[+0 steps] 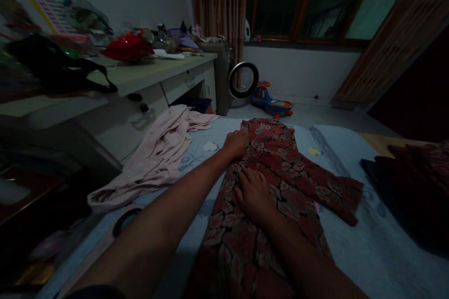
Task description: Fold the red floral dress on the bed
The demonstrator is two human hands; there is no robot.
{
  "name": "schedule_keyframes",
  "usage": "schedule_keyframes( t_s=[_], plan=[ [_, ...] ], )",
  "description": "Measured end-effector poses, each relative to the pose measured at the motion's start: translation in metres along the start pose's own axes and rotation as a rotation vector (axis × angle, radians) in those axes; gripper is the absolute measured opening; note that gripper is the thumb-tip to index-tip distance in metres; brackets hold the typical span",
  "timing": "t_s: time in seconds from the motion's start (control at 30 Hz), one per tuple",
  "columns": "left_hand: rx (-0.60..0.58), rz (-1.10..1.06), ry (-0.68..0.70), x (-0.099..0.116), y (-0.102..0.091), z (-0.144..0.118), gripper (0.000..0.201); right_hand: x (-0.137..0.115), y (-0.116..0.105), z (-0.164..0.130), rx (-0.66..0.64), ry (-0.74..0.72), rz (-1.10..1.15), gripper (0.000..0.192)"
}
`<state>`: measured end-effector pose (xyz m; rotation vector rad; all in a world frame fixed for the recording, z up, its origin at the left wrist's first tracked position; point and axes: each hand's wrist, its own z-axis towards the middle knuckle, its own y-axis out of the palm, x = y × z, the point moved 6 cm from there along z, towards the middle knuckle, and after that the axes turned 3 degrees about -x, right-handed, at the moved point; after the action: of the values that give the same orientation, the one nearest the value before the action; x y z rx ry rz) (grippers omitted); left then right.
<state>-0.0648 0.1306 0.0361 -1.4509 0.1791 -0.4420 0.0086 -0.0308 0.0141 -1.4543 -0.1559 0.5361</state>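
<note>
A long dark red dress (277, 149) with a leaf and flower print lies on the bed, one sleeve stretched out to the right. My left hand (235, 144) is at its left edge near the far end, fingers curled on the cloth. Closer to me, my right hand (255, 194) rests palm down on the middle of the dress, fingers bent slightly and apart from the thumb. The near end of the dress runs out of view at the bottom, partly behind my right forearm.
A light blue bed sheet (351, 261) lies under the dress. Crumpled pale pink cloth (154, 159) is on the left, and dark folded clothes (403, 187) are piled on the right. Beyond stand a cluttered desk (147, 74), a washing machine with open door (243, 80) and a ride-on toy (271, 100).
</note>
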Motion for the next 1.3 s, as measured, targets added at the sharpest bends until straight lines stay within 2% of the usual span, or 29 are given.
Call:
schedule_keyframes(
  t_s=[0.13,0.33,0.6,0.8,0.97,1.13,1.3],
  plan=[
    [-0.041,0.011,0.022,0.016,0.002,-0.052,0.028,-0.001,-0.003,-0.001,0.0,-0.024,-0.004,0.043],
    [-0.027,-0.042,0.02,0.021,0.005,-0.117,0.027,-0.001,-0.003,-0.002,0.002,-0.04,-0.006,0.045],
    [-0.022,0.03,-0.007,0.03,0.007,-0.194,0.045,0.002,0.004,0.001,-0.007,-0.023,-0.072,0.042],
    [-0.013,0.053,-0.033,0.046,-0.001,-0.251,0.046,0.001,0.003,0.0,0.013,-0.032,-0.096,0.041],
    [0.009,0.052,-0.042,0.056,-0.007,-0.29,0.046,-0.002,0.0,0.002,-0.034,-0.027,-0.134,0.04],
    [0.042,-0.005,-0.043,0.058,-0.009,-0.32,0.043,-0.025,-0.011,-0.016,-0.002,-0.099,-0.123,0.041],
    [0.074,-0.088,0.03,0.058,-0.013,-0.342,0.043,-0.057,-0.001,-0.059,-0.078,-0.25,-0.029,0.04]
  ],
)
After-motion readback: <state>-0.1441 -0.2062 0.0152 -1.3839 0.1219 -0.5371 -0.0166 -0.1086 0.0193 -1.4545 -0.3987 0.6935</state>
